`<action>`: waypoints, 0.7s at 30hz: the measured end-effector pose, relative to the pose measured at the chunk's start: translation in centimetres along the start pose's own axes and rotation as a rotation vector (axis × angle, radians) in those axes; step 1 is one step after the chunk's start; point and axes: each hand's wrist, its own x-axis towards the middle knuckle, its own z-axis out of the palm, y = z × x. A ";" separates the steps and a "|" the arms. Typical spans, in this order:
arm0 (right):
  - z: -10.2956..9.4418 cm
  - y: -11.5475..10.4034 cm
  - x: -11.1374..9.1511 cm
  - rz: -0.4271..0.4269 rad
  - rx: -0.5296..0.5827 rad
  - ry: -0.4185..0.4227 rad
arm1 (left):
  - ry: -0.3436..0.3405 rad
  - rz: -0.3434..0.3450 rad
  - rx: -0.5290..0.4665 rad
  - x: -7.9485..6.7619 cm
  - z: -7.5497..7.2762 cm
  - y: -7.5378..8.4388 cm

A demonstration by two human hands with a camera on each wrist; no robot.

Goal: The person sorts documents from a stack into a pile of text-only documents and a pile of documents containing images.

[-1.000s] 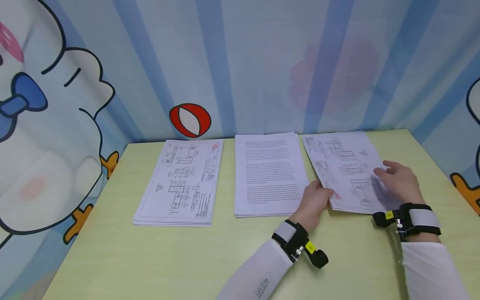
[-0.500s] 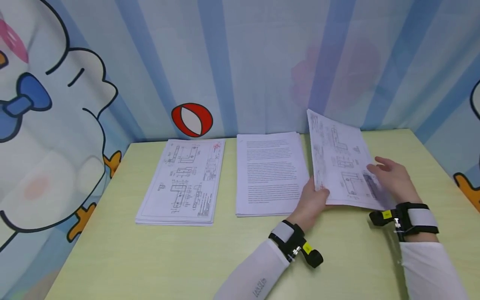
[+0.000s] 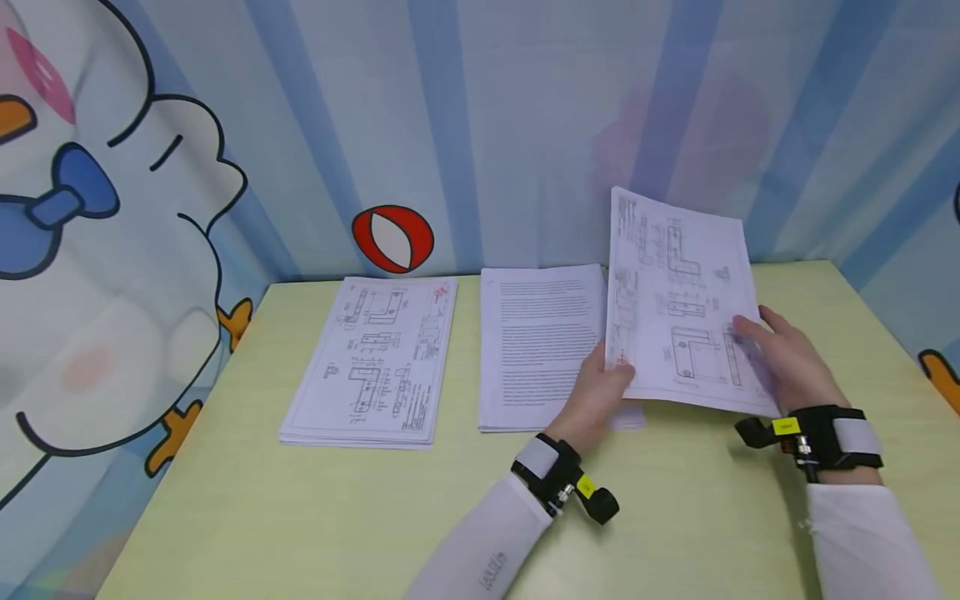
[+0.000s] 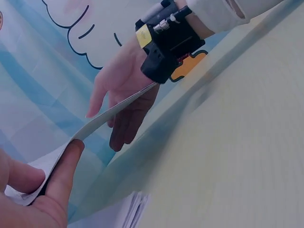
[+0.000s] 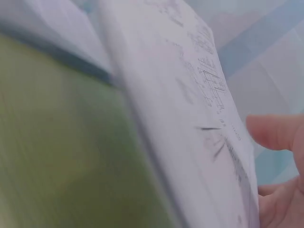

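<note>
My left hand (image 3: 591,402) grips a thin stack of drawing sheets (image 3: 697,296) by its lower left edge, thumb on the printed face and fingers behind. The sheets carry technical drawings and a small red stamp. They are raised off the table and tilted up, and the left wrist view shows them bowed along their edge (image 4: 102,118). At the right edge is my right hand (image 3: 798,362), its thumb (image 5: 270,130) apart from the paper and its other fingers relaxed and reaching behind the sheets. The raised sheets partly cover a pile of printed text pages (image 3: 536,342).
Another pile of drawing sheets (image 3: 375,358) lies to the left on the pale yellow-green table (image 3: 360,525). Behind the table hangs a blue striped curtain (image 3: 525,125) with cartoon figures. Each wrist wears a strapped black camera.
The drawing sheets have come up off the table at the right, tilted upright and shifted left over the text pages. My left hand moved left with them, while the right stayed near their right edge.
</note>
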 end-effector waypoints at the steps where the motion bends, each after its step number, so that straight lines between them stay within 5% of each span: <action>1: 0.1 -0.2 0.0 0.001 0.043 -0.030 | 0.006 0.000 0.005 0.0 -0.3 0.1; 4: 0.7 -0.5 -0.1 -0.016 0.197 -0.114 | 0.022 0.006 0.034 -0.1 -1.4 0.4; 7: 1.9 -0.9 -0.1 -0.040 0.236 -0.146 | 0.033 0.008 0.050 -0.4 -2.8 0.9; 14: 6.2 -1.9 -0.4 -0.108 0.142 -0.135 | 0.127 0.015 0.094 -1.3 -6.3 2.2; 21: 10.6 -3.8 -1.6 -0.200 0.142 -0.224 | 0.156 0.049 0.121 -3.3 -10.4 4.6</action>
